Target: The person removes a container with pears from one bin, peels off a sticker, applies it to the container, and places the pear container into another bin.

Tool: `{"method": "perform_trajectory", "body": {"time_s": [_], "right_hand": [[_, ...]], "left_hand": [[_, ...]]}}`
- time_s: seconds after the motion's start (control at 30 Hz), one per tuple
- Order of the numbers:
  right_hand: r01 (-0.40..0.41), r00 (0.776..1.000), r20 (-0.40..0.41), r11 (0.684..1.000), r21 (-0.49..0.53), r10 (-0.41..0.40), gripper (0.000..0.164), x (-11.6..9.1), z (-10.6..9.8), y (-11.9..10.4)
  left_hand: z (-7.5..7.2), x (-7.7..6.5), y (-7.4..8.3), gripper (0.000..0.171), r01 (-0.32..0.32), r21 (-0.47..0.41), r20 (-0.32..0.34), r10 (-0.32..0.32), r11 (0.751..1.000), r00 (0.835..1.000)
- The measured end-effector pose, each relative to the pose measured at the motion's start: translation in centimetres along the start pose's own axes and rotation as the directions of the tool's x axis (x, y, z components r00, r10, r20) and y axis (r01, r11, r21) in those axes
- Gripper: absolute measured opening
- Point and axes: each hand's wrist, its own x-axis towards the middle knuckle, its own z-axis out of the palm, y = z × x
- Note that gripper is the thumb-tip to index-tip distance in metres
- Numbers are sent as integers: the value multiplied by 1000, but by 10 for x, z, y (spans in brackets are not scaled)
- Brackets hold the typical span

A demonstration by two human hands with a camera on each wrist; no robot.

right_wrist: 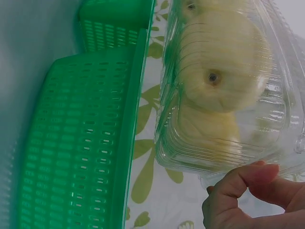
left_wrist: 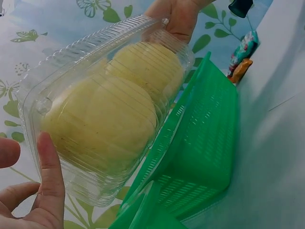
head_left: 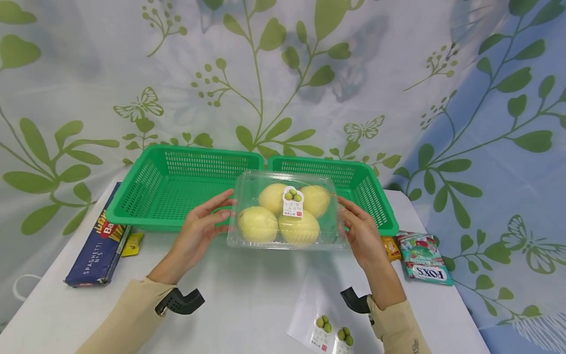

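Observation:
A clear plastic clamshell box (head_left: 333, 223) of several pale yellow round fruits (head_left: 258, 224) is held up between both hands, above the table and in front of the baskets. On its lid is a white label (head_left: 292, 202) with a picture of green fruit. My left hand (head_left: 199, 223) holds the box's left end, and a fingertip (left_wrist: 46, 143) touches its edge in the left wrist view. My right hand (head_left: 363, 231) grips the opposite end, with the thumb and a bent finger at the rim in the right wrist view. Part of the right fingers is hidden behind the box.
Two green baskets (head_left: 185, 228) (head_left: 386, 216) stand side by side at the back. A blue spaghetti pack (head_left: 90, 258) and a yellow packet (head_left: 132, 245) lie left. At right are an orange packet (head_left: 391, 248) and a FOX'S bag (head_left: 424, 258). A label sheet (head_left: 311, 307) lies in front.

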Motion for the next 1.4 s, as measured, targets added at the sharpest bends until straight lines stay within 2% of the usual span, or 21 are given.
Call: {"method": "perform_trajectory", "body": {"time_s": [0.4, 0.77, 1.0, 1.4], "right_hand": [[-7, 998, -54, 1000, 13, 7, 47, 3, -9, 2], [-4, 998, -61, 1000, 11, 5, 51, 10, -26, -5], [-18, 995, -100, 1000, 7, 19, 51, 16, -34, -7], [-4, 995, -97, 1000, 15, 6, 51, 28, -36, -8]], "left_hand": [[8, 12, -6, 56, 4, 22, 5, -4, 1000, 1000], [26, 29, -2, 59, 37, 55, 28, -39, 998, 999], [34, 39, -3, 60, 38, 68, 50, -41, 997, 998], [38, 47, -9, 62, 48, 65, 24, -49, 997, 999]]}}
